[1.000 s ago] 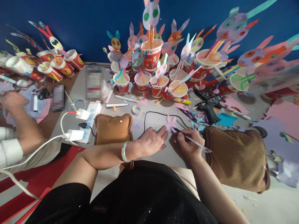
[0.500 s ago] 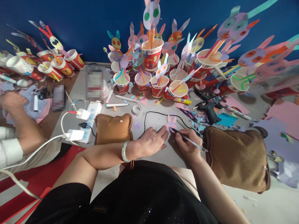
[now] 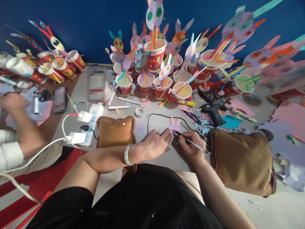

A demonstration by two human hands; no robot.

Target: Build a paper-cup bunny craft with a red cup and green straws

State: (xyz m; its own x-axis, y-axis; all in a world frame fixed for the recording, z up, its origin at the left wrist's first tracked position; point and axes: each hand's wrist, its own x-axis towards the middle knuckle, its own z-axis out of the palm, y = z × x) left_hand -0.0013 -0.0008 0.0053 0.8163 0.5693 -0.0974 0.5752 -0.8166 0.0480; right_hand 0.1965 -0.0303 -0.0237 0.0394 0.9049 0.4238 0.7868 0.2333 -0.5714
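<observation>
A small paper rabbit head (image 3: 175, 123), pink-lilac with two upright ears, lies flat on the grey table. My left hand (image 3: 154, 144) rests palm down, fingers stretched out, its fingertips at the left edge of the rabbit head. In my right hand (image 3: 193, 147) a pen (image 3: 197, 146) with a clear barrel is pinched, its dark tip touching the lower part of the paper face. My hands partly hide the lower rim of the face. Left of it lie small lilac paper pieces (image 3: 139, 128), and a black cord (image 3: 157, 114) curves behind.
Paper cups (image 3: 156, 58) with paper animal heads on strips crowd the back. A black glue gun (image 3: 214, 111) lies right, above a brown cushion (image 3: 240, 162). Another cushion (image 3: 116, 130) and a power strip (image 3: 94, 119) are left. A co-worker's arm (image 3: 26, 124) reaches in far left.
The back end of the pen has shifted very slightly, its tip staying on the paper face. My left hand holds its place.
</observation>
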